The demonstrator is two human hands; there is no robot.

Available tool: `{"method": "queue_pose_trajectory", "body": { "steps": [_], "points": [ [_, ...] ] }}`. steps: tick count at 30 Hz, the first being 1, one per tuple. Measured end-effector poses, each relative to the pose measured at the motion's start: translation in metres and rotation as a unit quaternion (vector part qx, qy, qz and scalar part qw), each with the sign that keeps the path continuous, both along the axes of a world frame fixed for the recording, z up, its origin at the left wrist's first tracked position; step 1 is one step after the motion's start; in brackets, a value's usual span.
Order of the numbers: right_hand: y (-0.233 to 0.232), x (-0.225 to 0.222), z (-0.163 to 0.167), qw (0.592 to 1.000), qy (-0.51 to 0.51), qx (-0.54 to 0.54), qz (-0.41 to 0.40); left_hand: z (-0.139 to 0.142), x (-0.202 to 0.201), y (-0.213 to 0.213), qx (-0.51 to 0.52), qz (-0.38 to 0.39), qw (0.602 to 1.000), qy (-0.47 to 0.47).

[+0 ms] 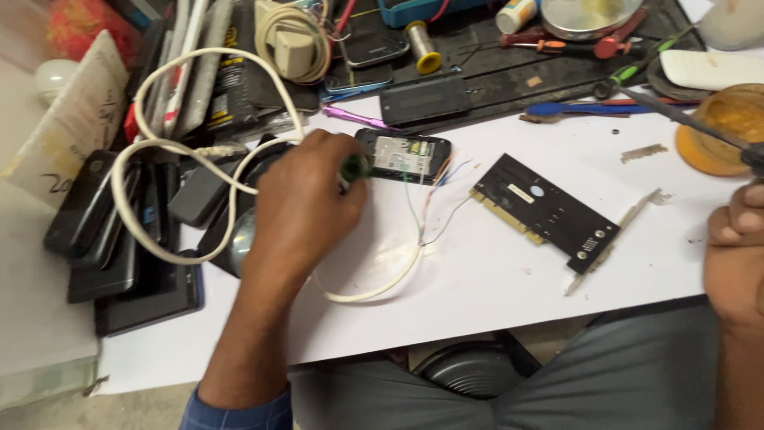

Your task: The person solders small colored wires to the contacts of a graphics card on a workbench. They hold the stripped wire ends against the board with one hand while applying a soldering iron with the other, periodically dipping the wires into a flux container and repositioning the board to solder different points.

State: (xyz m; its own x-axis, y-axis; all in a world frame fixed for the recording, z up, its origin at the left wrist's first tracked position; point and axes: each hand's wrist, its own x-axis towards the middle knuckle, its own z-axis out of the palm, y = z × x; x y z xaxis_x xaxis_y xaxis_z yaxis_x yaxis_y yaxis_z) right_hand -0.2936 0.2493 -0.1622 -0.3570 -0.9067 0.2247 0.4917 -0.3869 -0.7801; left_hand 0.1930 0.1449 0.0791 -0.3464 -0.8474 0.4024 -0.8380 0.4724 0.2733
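Nearest, grey-trousered knees sit under the edge of the white-topped table [493,287]. The left hand [298,209] reaches in from a blue cuff, fingers curled together and pinched on a small green-tipped tool [355,166], whose tip rests at the left end of an opened black phone [403,155]. That phone lies face down in the middle of the table, just beyond the hand, with a pale rectangular label on its bared back. Thin coloured wires [426,209] trail from it toward the near side and meet a thick white cable [151,155], which loops out to the left over a pile of dark phones [119,231].

At the right edge, the right hand [736,255] shows only in part, fingers folded; I cannot tell whether it grips anything. Between the hands lies a black expansion card with gold contacts and a metal bracket [545,211], bearing a small white sticker.

Farther back, a black rectangular box [424,99] lies flat, with a purple pen [358,119] to its left. Beyond, screwdrivers [573,45], a solder spool [422,44] and an amber round tin [728,127] crowd the far right.
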Motion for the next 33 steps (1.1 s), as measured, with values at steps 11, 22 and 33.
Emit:
{"method": "queue_pose_trajectory", "body": {
  "steps": [11,22,33],
  "points": [
    [0.015,0.058,0.069,0.996,-0.070,0.018,-0.052,0.039,-0.036,0.019,0.252,-0.221,0.836,0.434],
    [0.013,0.076,0.087,1.000,0.007,0.009,-0.020,0.010,-0.066,0.017,0.304,-0.253,0.810,0.433],
    [0.013,0.086,0.097,0.999,0.039,0.009,0.001,-0.003,-0.077,0.021,0.359,-0.244,0.796,0.422]
  ]
}}
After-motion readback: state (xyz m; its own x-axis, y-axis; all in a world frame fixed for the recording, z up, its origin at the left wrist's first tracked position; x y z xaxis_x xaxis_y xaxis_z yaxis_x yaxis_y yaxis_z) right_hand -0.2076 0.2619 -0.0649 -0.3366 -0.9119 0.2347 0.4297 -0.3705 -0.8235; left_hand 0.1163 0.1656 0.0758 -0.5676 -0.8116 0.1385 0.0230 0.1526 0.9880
